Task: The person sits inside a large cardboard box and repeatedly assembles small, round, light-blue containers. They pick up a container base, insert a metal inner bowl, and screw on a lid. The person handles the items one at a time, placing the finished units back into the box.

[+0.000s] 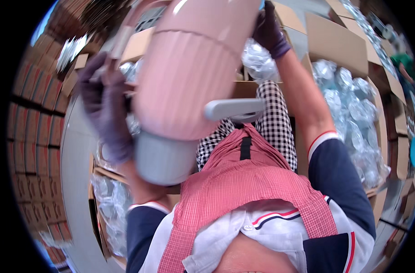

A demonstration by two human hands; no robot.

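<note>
A big pink ribbed jug (189, 68) with a grey lid end (160, 157) and a grey handle (235, 108) fills the upper middle, held tilted close in front of me. My left hand (105, 107), in a purple glove, presses against the jug's left side near the lid. My right hand (269, 29), also gloved in purple, grips the jug's far end at the top. Below it I see my red checked apron (244, 186) and checkered trousers (275, 118).
Open cardboard boxes (337, 41) holding several clear plastic-wrapped items (357, 113) stand at my right and ahead. Another box of wrapped items (107, 200) sits at lower left. Stacked brown cartons (32, 127) line the left wall. A person's green sleeve (405, 63) shows far right.
</note>
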